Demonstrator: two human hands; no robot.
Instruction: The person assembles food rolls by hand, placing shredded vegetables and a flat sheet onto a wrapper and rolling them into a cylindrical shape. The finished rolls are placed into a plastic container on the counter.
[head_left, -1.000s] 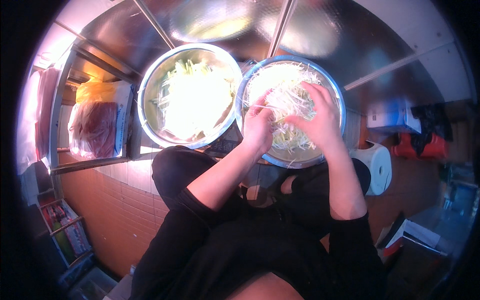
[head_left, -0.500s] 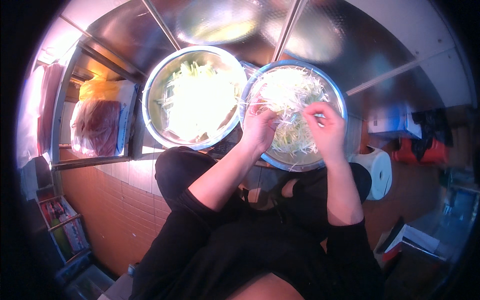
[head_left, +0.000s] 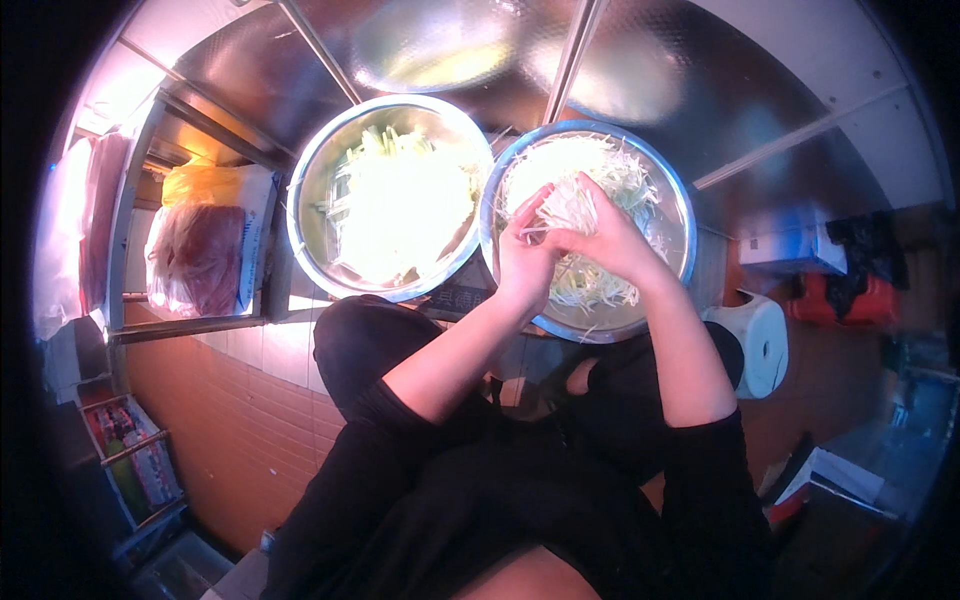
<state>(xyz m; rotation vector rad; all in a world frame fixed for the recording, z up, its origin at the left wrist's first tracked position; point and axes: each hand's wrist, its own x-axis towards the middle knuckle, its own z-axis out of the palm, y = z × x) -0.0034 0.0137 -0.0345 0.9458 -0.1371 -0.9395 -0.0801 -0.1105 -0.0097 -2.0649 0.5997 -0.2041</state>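
Above the right metal bowl (head_left: 678, 225), a bunch of pale shredded vegetable strips (head_left: 568, 208) sits between my two hands. My left hand (head_left: 525, 258) cups it from the left, fingers curled up around its side. From the right, my right hand (head_left: 618, 242) closes on the same bunch, with its thumb reaching across toward the left hand. More shredded strips (head_left: 590, 285) lie in the bowl beneath. Beside it on the left stands another metal bowl (head_left: 310, 235), heaped with pale green-white vegetable pieces (head_left: 400, 200); glare washes out most of their detail.
A white stool (head_left: 765, 350) stands right of my knee, with a red container (head_left: 850, 302) and a white-blue box (head_left: 790, 245) beyond. On the left, a metal-framed shelf (head_left: 185, 328) holds plastic-wrapped packages (head_left: 195, 255). A shiny panel (head_left: 440, 50) rises behind the bowls.
My hands have come together around a bunch of strips. Before, they were apart over the right bowl, the left holding strips and the right pinching at some.
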